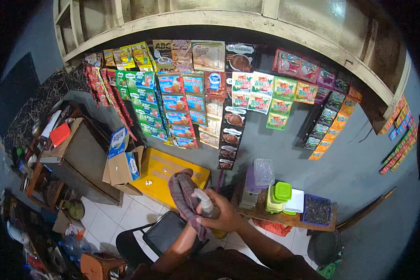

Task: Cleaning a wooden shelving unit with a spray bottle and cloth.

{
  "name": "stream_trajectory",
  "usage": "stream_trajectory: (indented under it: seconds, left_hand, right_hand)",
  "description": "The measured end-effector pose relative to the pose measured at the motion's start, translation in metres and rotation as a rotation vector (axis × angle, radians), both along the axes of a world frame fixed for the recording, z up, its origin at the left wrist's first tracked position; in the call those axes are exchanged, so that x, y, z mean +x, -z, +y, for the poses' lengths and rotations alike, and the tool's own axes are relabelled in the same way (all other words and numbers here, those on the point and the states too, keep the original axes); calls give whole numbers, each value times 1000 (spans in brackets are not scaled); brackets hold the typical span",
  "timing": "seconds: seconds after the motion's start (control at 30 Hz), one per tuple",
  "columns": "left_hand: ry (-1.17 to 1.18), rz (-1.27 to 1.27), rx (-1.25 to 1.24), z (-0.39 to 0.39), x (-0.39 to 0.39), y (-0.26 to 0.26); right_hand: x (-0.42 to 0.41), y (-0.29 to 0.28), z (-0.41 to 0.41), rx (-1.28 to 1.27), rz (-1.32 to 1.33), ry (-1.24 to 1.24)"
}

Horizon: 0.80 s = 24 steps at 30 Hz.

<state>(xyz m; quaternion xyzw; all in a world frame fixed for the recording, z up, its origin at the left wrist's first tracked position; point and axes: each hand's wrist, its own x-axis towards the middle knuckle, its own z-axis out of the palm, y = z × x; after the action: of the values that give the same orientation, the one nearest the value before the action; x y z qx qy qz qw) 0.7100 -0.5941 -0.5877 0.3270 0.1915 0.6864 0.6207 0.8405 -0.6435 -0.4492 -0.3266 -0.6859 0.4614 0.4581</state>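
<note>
In front of my body, my right hand (223, 211) is wrapped around a clear pump or spray bottle (207, 206). The bottle's whitish nozzle head points up and to the left. A grey-purple checked cloth (182, 190) hangs over my left hand (193, 226), which grips it right beside the bottle. Most of the left fingers are hidden by the cloth and the bottle. Below and beyond the cloth lies a yellow tabletop (187, 168) with small white scraps (148, 182) on it.
Sachet strips (176, 108) hang along the grey wall under a wooden overhead frame (196, 17). A wooden bench (266, 215) at right holds plastic containers (282, 192) and a blue tray (316, 209). A black chair (171, 229), cardboard box (120, 168) and wooden cabinet (91, 157) stand left.
</note>
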Motion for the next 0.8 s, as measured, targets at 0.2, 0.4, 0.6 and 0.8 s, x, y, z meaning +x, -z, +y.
stream_trajectory:
  seconds: [0.2, 0.4, 0.6, 0.8]
  left_hand:
    - [127, -512, -265, 8, 27, -28]
    - [-128, 622, 98, 0, 28, -51]
    - [-270, 469, 11, -17, 23, -66]
    - [-769, 1189, 74, -16, 11, -136]
  right_hand:
    - [49, -7, 13, -120, 189, 20]
    - [94, 17, 20, -359, 369, 28]
    - [96, 5, 19, -320, 483, -79]
    - [83, -10, 18, -310, 450, -151]
